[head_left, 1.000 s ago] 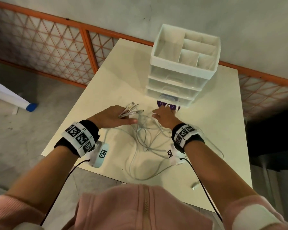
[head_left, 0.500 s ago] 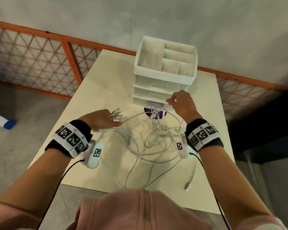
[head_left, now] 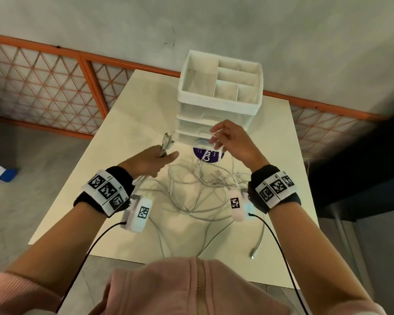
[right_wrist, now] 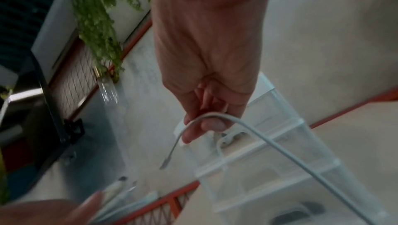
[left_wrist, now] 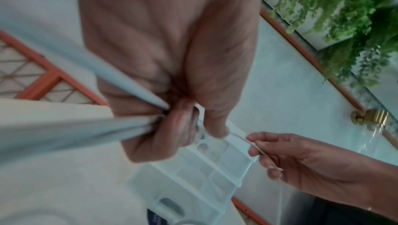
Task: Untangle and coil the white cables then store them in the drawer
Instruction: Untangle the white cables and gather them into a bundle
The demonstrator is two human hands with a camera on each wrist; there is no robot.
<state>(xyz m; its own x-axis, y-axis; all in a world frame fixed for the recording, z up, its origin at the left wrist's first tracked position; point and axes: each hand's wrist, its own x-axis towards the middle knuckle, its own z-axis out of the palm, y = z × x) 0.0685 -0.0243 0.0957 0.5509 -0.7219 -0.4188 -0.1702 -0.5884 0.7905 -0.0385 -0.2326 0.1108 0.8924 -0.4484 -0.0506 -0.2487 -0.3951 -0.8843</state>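
Step in hand: untangling. The left hand (head_left: 149, 160) grips several plug ends; the right hand (head_left: 231, 142) pinches one cable (right_wrist: 247, 126). The rest lies tangled on the table (head_left: 127, 123) before the drawers (head_left: 214, 123). Next, probably draw this cable free without tightening loops.

Three views: one overhead, two at the wrists.
Head view looks down toward 12 o'clock over the table (head_left: 114, 123); both close wrist views share the drawer unit (head_left: 216, 103).

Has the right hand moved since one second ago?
Yes. The right hand has risen from the cable tangle to the drawer unit's lower fronts.
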